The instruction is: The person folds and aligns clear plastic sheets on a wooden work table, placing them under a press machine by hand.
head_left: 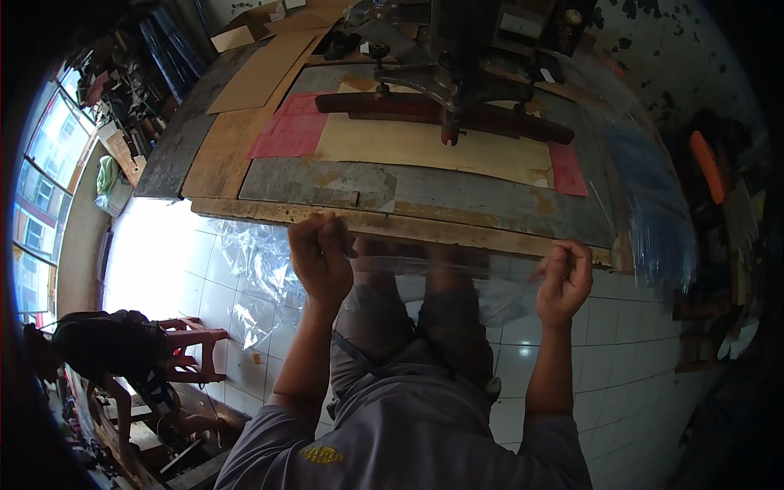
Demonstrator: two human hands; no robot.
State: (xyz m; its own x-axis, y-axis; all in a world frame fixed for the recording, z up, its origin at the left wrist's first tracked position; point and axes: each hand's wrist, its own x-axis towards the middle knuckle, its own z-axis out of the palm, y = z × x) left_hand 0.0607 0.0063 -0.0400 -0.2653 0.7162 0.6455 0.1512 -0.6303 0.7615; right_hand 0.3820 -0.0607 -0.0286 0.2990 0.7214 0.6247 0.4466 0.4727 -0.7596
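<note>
Between my two hands a clear plastic sheet (433,268) is stretched, hanging in front of my legs. My left hand (318,265) is closed on its left end, close to the wooden front edge (457,233) of a work table. At the right end, my right hand (566,282) pinches the sheet beside the same edge. Beyond the hands, a long dark red press bar (514,128) on a metal bracket hangs above a yellow strip (408,149) with pink pieces (287,126) at its ends.
Crumpled clear plastic (253,273) lies below the table's left front. Clear plastic sheets (653,204) hang over the right side. Cardboard (261,77) rests at the far left. Another person (106,347) is at lower left, near a red stool (196,351).
</note>
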